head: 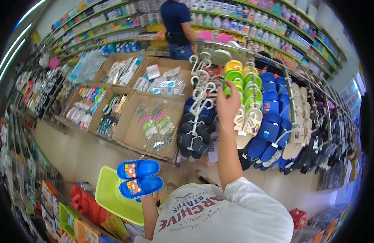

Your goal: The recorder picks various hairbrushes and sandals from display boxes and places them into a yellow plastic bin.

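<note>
A pair of blue children's slippers (140,178) with bear prints rests on my left hand (146,199), whose fingers are hidden beneath them. Under that hand is a yellow-green plastic basin (114,196). My right hand (229,101) reaches over the hanging footwear, thumb and fingers apart, with nothing seen in its grasp. Its fingertips are right beside green slippers (234,76); whether they touch is unclear. Beige slippers (250,121) hang just to the right of my wrist. Left of it, white plastic hangers (200,88) line a rod above dark slippers (194,136).
Cardboard bins (126,127) of small packaged goods stand ahead to the left. Blue slippers (270,109) and more footwear fill racks at right. A person (177,27) stands beyond the display, before shelves of bottles (235,24). Red bags (86,203) lie at lower left.
</note>
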The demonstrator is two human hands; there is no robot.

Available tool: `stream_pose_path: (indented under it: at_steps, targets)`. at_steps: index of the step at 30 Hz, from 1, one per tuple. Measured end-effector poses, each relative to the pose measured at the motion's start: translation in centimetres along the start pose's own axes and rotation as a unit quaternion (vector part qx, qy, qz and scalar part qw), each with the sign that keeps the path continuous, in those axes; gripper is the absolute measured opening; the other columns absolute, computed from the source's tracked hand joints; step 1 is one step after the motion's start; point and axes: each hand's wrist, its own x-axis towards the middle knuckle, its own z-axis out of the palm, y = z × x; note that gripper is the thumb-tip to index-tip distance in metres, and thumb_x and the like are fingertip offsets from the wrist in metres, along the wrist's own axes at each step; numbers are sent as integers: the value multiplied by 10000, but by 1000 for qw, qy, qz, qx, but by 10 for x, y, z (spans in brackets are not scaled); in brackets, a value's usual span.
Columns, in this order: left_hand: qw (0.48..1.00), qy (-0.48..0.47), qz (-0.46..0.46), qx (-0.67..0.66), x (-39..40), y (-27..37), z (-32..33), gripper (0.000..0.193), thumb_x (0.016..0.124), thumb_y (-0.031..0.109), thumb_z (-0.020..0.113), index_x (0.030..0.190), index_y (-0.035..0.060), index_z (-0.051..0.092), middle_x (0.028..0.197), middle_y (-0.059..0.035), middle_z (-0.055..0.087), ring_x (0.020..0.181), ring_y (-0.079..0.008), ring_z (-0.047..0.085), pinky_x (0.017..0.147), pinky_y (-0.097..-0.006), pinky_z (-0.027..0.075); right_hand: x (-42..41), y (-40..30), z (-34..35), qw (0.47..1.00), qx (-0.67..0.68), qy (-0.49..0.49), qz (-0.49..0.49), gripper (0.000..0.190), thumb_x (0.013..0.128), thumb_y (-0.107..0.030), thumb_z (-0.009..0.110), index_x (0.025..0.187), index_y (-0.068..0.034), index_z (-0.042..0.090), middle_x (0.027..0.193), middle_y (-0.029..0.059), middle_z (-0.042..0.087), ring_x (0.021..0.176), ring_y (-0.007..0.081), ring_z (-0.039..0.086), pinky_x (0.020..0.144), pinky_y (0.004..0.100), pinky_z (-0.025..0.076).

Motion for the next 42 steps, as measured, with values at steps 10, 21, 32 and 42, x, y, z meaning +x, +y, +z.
stream_pose_path:
  at_steps: [10, 21, 32, 42]
  targets:
    - [965, 260, -21, 1, 35, 0, 35, 503, 977, 439, 427, 1290, 58, 522, 1228, -144, 582, 1145, -296, 569, 974, -437, 481, -133, -106, -18, 782, 210, -570, -141, 200, 794, -101, 679, 988, -54, 687, 931, 132, 663, 730, 257, 656, 631, 341, 519]
    - [946, 322, -26, 29, 12, 6, 72, 495, 979, 444, 428, 1278, 65, 538, 1220, -146, 586, 1143, -299, 573, 980, -442, 478, -183, -127, 6, 496, 29, -797, -343, 278, 778, -276, 689, 1039, -179, 682, 888, 129, 612, 824, 318, 624, 702, 411, 499]
    - [647, 759, 70, -26, -61, 40, 35, 191, 958, 239, 568, 1014, 57, 561, 888, -36, 608, 833, -111, 577, 764, -245, 456, -247, -98, 58, 675, 128, -701, 191, 259, 859, -192, 695, 1028, -5, 637, 787, 51, 653, 590, 90, 634, 409, 226, 385]
    - [683, 699, 39, -210, -79, 1, 23, 245, 921, 249, 643, 1117, 111, 595, 986, -21, 635, 851, -92, 604, 722, -252, 483, -383, -84, 52, 492, 116, -771, 388, 528, 858, -209, 702, 1317, -88, 471, 1048, 68, 632, 792, 131, 661, 577, 235, 479]
